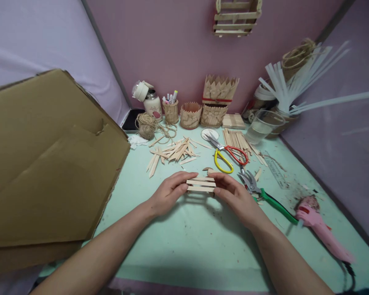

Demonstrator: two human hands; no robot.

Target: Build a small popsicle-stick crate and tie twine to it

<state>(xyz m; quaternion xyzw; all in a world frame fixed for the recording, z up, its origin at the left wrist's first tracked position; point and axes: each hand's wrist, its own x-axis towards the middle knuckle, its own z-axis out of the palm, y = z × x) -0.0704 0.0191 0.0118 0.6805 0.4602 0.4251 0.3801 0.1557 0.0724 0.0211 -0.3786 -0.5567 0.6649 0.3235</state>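
Observation:
Between my two hands is a small slatted piece made of flat wooden craft sticks point(201, 189), its slats running left to right with gaps between them. My left hand point(171, 191) grips its left end, thumb in front and fingers on the far side. The right end is pinched the same way by my right hand point(235, 196). A shadow falls on the green tabletop point(199, 241) below the piece. Just beyond it lie red-and-yellow-handled scissors point(223, 148), and green-handled pruning shears point(273, 203) rest beside my right hand.
A pink glue gun point(322, 235) lies at the right. Loose pointed stick pieces point(175, 153) and a bundle of sticks point(238, 141) lie farther back. A large cardboard box point(52, 164) fills the left. A plastic cup point(263, 126) stands back right, near white glue sticks point(283, 90).

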